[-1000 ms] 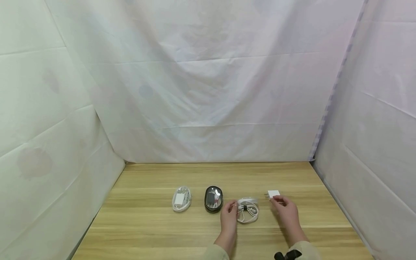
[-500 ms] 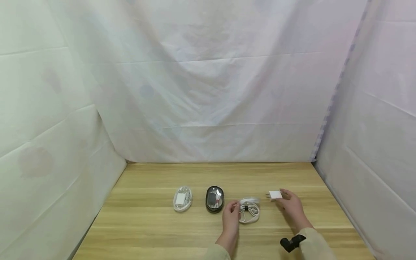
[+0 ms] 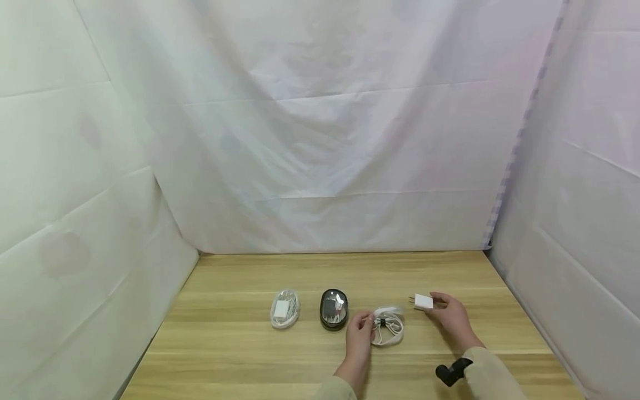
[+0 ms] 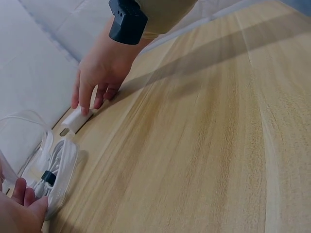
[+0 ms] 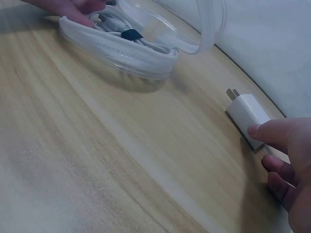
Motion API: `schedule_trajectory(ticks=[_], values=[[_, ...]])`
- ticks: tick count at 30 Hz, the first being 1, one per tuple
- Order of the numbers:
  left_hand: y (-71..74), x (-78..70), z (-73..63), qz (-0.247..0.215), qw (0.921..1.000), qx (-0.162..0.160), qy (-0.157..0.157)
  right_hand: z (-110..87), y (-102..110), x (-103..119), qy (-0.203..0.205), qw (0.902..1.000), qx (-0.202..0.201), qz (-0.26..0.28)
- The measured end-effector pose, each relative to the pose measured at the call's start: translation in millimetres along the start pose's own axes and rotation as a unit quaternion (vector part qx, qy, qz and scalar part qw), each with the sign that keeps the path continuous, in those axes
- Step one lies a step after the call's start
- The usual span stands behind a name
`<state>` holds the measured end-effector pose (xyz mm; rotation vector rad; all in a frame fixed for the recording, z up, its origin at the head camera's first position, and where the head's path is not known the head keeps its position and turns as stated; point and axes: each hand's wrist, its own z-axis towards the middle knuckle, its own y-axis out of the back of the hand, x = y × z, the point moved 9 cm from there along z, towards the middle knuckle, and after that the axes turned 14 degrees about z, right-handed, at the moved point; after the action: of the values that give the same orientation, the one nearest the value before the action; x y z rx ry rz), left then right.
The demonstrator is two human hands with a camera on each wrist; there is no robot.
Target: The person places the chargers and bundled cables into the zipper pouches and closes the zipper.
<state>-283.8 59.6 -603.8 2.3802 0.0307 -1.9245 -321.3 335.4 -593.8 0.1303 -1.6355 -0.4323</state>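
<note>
A small white zip case (image 3: 394,337) with a clear lid lies unfolded, its lid raised in the right wrist view. Inside it a coiled white cable (image 5: 114,22) is bundled with a black tie (image 5: 131,34). My left hand (image 3: 358,336) grips the case's left rim, thumb over the edge, fingertips close to the cable. To the right, my right hand (image 3: 452,319) holds a white charger plug (image 3: 423,301) by its right end between thumb and fingers. The plug's metal prongs (image 5: 232,93) point left, toward the case. Part of its far side is hidden.
Left of the hands lie a black oval case (image 3: 334,310) and another white oval case (image 3: 285,309), each with a charger and cable under a clear cover. White cloth (image 3: 320,139) hangs around the wooden table (image 3: 225,355).
My right hand has shifted from the plug's near side to its right end, and the plug has turned slightly. My left hand stays at the white case. The head view has shifted a little.
</note>
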Motion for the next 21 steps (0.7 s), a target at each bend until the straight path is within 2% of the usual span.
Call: schedule_trajectory(ticks=[8, 15, 21], values=[[2.0, -0.8, 2.3, 0.002, 0.9999, -0.011, -0.005, -5.0, -3.7, 1.1, -0.001, 1.0, 0.007, -0.003], [-0.5, -0.8, 4.5, 0.004, 1.0, 0.003, -0.003, -20.8, -0.4, 5.9, 0.01, 0.9999, 0.005, -0.011], [-1.7, -0.2, 6.0, 0.006, 0.9999, 0.009, -0.001, -33.2, 4.4, 9.2, -0.008, 0.9997, 0.008, 0.021]])
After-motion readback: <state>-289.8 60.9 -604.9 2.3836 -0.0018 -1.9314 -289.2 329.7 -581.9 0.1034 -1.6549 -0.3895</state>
